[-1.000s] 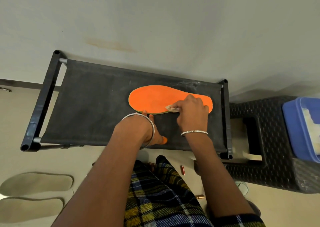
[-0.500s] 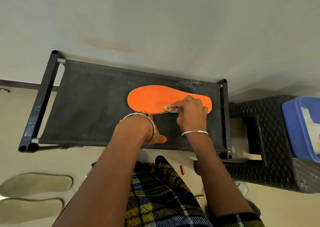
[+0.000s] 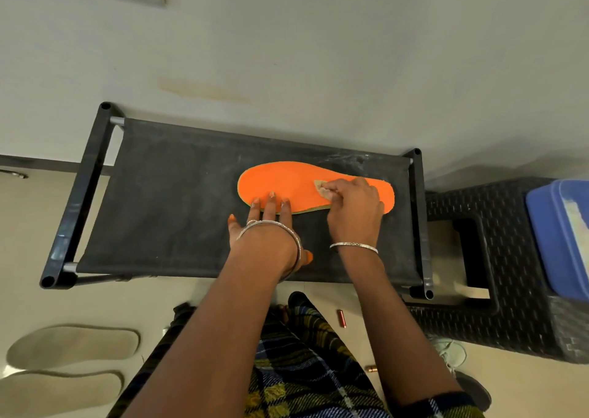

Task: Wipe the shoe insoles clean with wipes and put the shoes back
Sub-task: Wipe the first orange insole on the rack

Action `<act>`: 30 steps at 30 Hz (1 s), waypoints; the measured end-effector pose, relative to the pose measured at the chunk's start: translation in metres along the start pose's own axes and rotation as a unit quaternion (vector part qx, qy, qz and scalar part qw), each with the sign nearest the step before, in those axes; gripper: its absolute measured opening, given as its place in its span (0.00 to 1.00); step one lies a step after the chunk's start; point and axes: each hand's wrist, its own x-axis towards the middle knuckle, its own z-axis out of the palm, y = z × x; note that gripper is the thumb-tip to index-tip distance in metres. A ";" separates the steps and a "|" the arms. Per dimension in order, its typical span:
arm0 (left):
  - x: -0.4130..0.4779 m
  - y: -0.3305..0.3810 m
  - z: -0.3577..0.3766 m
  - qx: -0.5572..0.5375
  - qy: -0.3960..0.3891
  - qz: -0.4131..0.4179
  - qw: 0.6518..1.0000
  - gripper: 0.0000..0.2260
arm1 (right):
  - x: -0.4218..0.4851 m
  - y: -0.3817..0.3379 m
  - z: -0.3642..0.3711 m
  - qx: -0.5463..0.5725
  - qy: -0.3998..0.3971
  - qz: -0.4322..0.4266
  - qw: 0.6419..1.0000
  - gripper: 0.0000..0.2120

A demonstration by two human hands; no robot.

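Observation:
An orange insole [image 3: 280, 183] lies flat on the black fabric top of a low rack [image 3: 172, 207], toward its right end. My left hand [image 3: 267, 226] lies flat with straight fingertips pressing the insole's near edge. My right hand [image 3: 353, 210] pinches a crumpled, dirty wipe [image 3: 322, 189] and holds it against the insole's middle. Two grey insoles [image 3: 73, 347] lie on the floor at the lower left. Part of a shoe [image 3: 451, 354] shows on the floor at the lower right.
A dark woven stool [image 3: 510, 290] stands right of the rack, with a blue tub [image 3: 557, 236] on it. Two small copper-coloured cylinders [image 3: 341, 318] lie on the floor near my knees. A wall runs right behind the rack.
My left hand's fingers have slid forward onto the insole's near edge. My right hand has stayed about mid-insole with the wipe. The camera view has shifted slightly.

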 end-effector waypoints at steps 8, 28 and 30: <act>-0.001 -0.006 -0.003 0.015 -0.004 0.006 1.000 0.39 | 0.007 -0.005 0.006 -0.001 -0.028 -0.078 0.997 0.09; -0.002 0.000 0.001 0.033 -0.014 -0.005 0.999 0.42 | 0.021 -0.003 0.001 0.122 -0.015 -0.081 0.989 0.08; -0.002 0.001 0.001 0.035 -0.016 -0.008 0.999 0.43 | 0.016 -0.019 0.000 0.184 -0.100 -0.152 0.966 0.08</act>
